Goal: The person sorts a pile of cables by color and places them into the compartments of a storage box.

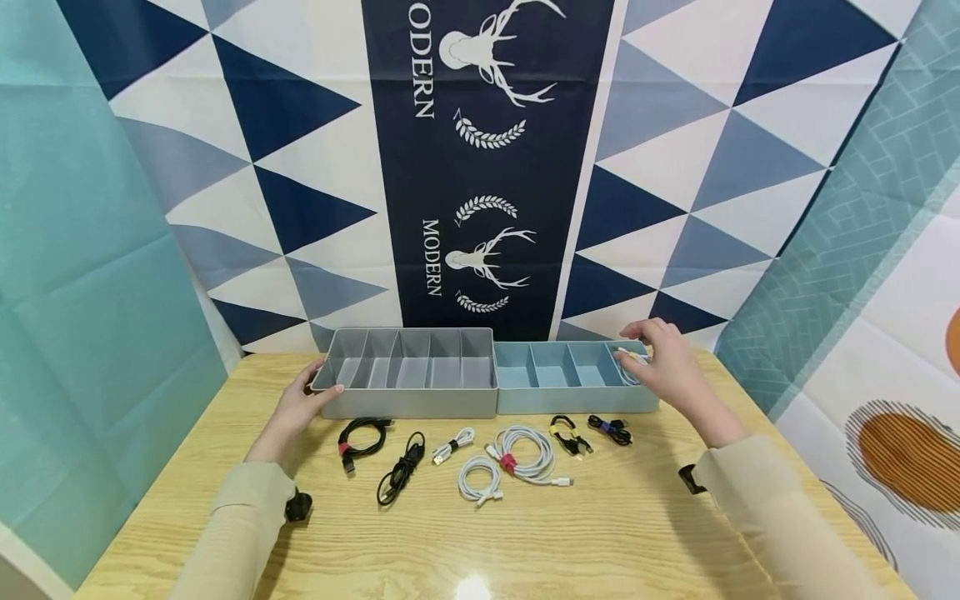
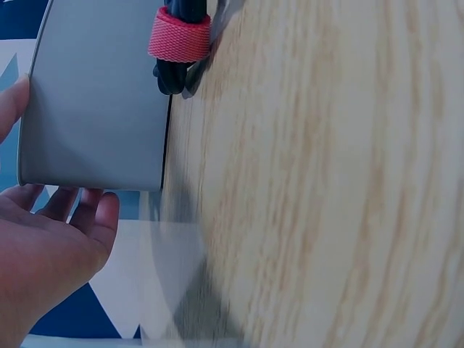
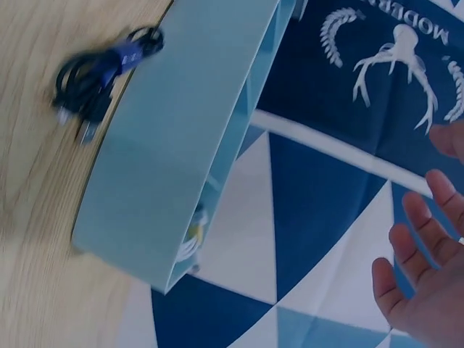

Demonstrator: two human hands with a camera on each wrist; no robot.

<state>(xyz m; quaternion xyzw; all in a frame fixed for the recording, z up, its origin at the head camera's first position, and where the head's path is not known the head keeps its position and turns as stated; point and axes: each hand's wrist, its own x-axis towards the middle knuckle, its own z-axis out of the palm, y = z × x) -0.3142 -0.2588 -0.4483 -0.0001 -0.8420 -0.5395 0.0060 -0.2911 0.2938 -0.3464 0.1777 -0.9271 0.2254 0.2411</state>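
My left hand (image 1: 295,406) grips the left end of a grey divided box (image 1: 420,404); in the left wrist view its thumb lies at the rim and its fingers touch the end wall (image 2: 94,130). My right hand (image 1: 667,362) is above the right end of a light blue divided box (image 1: 577,400). A white cable (image 1: 632,367) with a yellow tie lies in that box's rightmost compartment. In the right wrist view, the right hand (image 3: 428,268) has its fingers spread apart with nothing between them, off the blue box (image 3: 159,145).
In front of the boxes lie a black cable (image 1: 365,442) with a red tie, another black cable (image 1: 401,469), a short white cable (image 1: 453,446), a coiled white cable (image 1: 480,479), a larger white cable (image 1: 532,454), and black cables with yellow (image 1: 570,436) and purple (image 1: 610,429) ties.
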